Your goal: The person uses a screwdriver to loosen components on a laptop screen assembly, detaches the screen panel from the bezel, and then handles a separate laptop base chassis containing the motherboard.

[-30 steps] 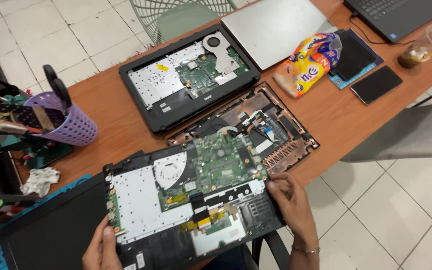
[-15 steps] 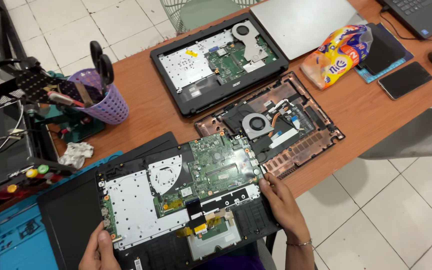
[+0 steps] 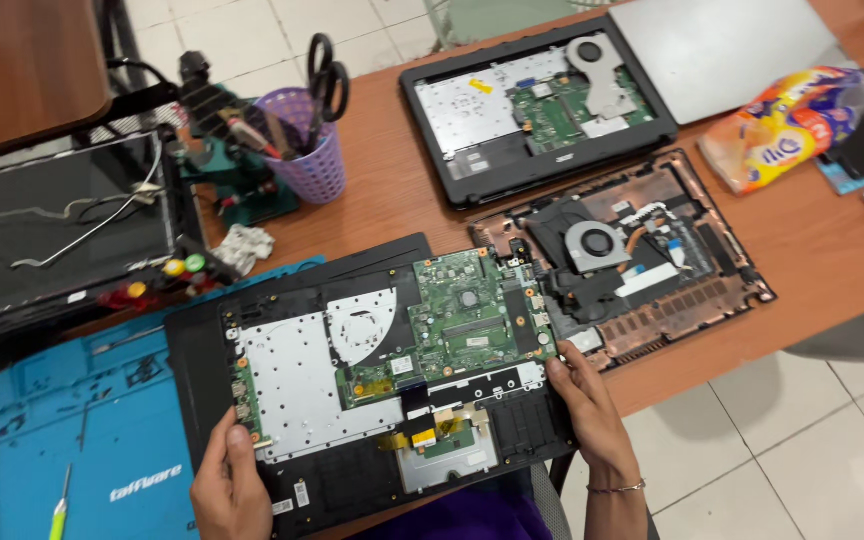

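I hold an opened laptop base with both hands; its green circuit board and silver metal plate face up. My left hand grips its near-left corner. My right hand grips its right edge, a thin bracelet on that wrist. The base lies over a black laptop lid on the wooden table. Just right of it sits a copper-coloured bottom case with a round fan.
Another opened black laptop and a silver lid lie at the back. A purple basket holds scissors. A blue work mat with a green screwdriver, a bare screen panel, a snack bag surround.
The view has swung left and the laptop base has shifted left over the black lid. Both hands keep their hold on it.
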